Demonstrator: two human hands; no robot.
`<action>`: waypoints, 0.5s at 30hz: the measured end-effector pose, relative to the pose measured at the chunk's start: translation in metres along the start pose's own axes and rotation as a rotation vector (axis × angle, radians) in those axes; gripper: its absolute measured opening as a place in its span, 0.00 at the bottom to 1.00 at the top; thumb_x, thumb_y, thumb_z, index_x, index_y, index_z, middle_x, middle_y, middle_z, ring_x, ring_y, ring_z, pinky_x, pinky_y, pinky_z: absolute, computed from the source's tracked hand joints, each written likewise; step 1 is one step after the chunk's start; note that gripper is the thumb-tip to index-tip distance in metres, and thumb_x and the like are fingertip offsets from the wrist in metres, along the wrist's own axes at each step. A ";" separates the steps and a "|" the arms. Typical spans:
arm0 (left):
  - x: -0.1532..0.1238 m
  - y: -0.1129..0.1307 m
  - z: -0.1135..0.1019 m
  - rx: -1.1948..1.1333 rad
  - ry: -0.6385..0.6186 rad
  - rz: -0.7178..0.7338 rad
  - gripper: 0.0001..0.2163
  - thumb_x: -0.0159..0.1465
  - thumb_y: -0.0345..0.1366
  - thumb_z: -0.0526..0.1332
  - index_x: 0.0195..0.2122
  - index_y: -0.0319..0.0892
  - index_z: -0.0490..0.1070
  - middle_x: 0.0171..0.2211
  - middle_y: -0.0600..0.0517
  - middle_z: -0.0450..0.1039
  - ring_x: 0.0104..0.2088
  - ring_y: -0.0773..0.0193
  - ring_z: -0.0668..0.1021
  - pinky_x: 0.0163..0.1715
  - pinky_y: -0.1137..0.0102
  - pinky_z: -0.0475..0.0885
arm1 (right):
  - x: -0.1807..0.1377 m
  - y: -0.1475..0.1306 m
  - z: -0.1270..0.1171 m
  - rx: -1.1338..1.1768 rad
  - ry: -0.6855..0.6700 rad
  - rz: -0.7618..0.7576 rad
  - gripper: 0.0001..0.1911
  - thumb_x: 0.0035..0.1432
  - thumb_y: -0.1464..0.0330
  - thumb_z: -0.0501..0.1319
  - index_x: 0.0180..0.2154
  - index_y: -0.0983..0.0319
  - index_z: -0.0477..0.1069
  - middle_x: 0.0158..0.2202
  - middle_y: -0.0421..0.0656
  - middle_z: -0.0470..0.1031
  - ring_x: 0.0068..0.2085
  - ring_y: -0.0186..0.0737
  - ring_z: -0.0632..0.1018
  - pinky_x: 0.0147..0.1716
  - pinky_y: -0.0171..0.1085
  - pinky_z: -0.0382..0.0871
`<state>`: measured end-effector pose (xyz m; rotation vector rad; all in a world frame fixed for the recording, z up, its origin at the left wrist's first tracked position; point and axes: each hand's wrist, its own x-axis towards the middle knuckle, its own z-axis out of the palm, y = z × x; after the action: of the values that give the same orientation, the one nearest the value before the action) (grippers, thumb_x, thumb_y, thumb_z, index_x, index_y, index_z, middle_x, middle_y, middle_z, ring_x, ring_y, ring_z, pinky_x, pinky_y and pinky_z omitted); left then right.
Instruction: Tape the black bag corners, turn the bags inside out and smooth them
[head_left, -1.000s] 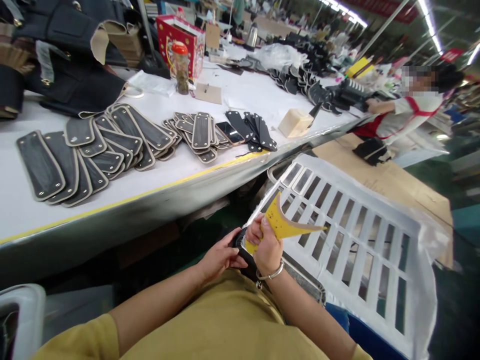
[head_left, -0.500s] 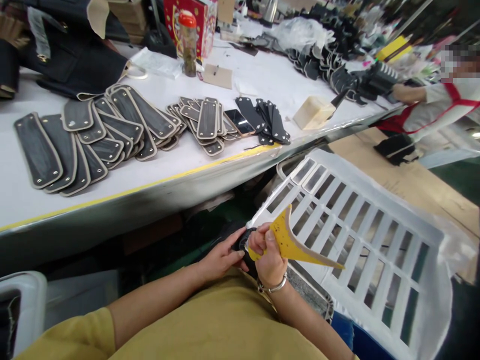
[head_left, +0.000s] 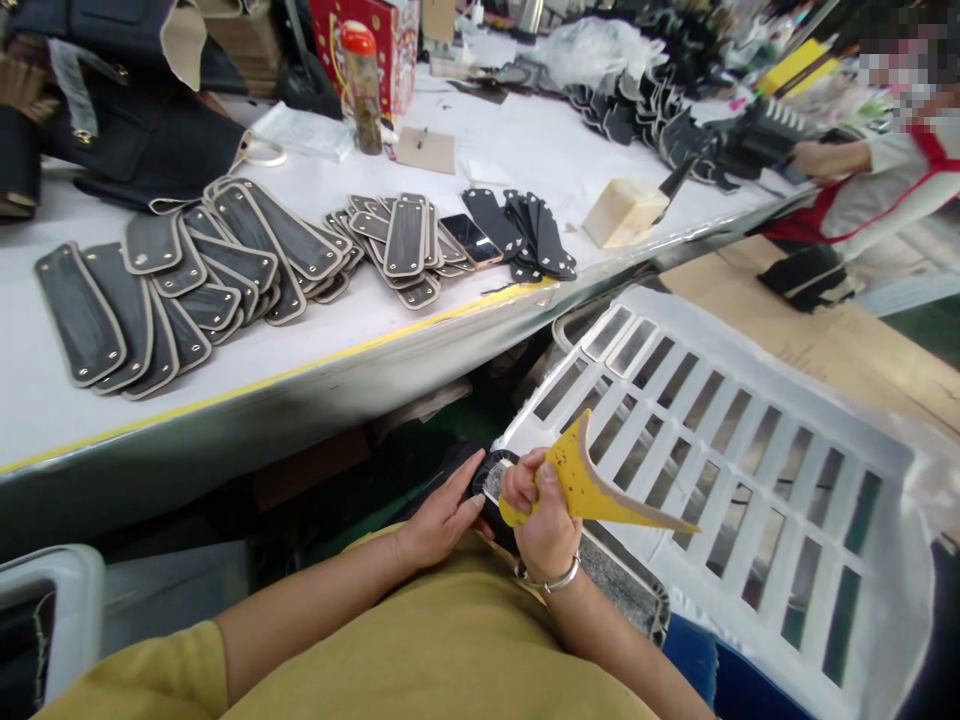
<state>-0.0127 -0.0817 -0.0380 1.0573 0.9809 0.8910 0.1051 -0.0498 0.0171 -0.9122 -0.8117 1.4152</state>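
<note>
Below the worktop (head_left: 337,335) edge, our left hand (head_left: 439,520) lies open, pinning the dark piece (head_left: 493,480) steady on our lap; our right hand (head_left: 544,532) has its grip closed tight on the yellow strip (head_left: 600,495), held clear of the piece.

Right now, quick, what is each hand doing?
Left hand: open, fingers flat on the black piece.
Right hand: closed, holding the yellow strip.

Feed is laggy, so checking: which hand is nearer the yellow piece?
Right. The right hand grips the yellow piece at its lower end. The left hand lies just to its left, fingers on a dark piece.
</note>
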 end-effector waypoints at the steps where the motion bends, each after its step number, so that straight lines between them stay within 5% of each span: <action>1: 0.000 0.000 -0.002 0.011 -0.018 0.002 0.28 0.64 0.41 0.51 0.64 0.47 0.43 0.62 0.39 0.49 0.31 0.65 0.78 0.38 0.62 0.75 | 0.000 0.000 -0.001 0.004 0.011 0.013 0.09 0.62 0.63 0.52 0.31 0.60 0.64 0.18 0.32 0.47 0.19 0.27 0.53 0.19 0.31 0.47; 11: 0.001 0.005 0.006 -0.034 0.018 -0.058 0.29 0.64 0.42 0.51 0.64 0.45 0.42 0.57 0.40 0.59 0.30 0.65 0.78 0.37 0.63 0.74 | 0.005 0.000 -0.006 0.042 0.047 0.071 0.10 0.60 0.60 0.54 0.31 0.60 0.63 0.18 0.32 0.46 0.18 0.27 0.52 0.18 0.30 0.46; 15: 0.001 0.000 0.011 0.036 0.126 -0.030 0.27 0.63 0.41 0.54 0.63 0.46 0.49 0.57 0.44 0.60 0.44 0.56 0.75 0.45 0.61 0.71 | 0.006 0.000 -0.008 0.036 0.046 0.081 0.11 0.61 0.60 0.53 0.31 0.59 0.63 0.18 0.32 0.46 0.18 0.28 0.52 0.18 0.31 0.45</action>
<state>-0.0018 -0.0837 -0.0362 1.0234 1.1182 0.9268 0.1121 -0.0442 0.0128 -0.9553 -0.7194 1.4698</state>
